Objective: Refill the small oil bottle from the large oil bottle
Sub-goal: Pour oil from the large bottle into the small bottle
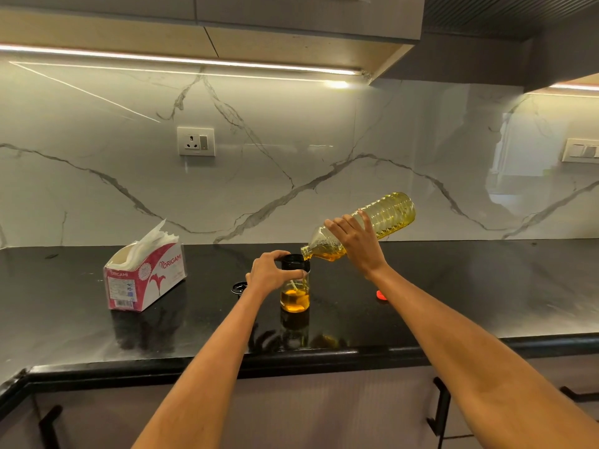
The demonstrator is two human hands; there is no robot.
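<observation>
Near the counter's (453, 286) front edge, left hand (266, 271) grips the small oil bottle (295, 286), right hand (355, 243) holds the tilted large oil bottle (363, 226); tip further and oil probably overshoots the narrow mouth.

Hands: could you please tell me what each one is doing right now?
Left hand: grips the small oil bottle.
Right hand: grips the tilted large oil bottle.

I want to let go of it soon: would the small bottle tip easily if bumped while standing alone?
Probably fairly tippy. The small bottle is tall and narrow on a glossy counter. Oil fills only its bottom part, which should steady it somewhat. The left hand grips it near the top while the large bottle pours, suggesting it needs bracing.
</observation>
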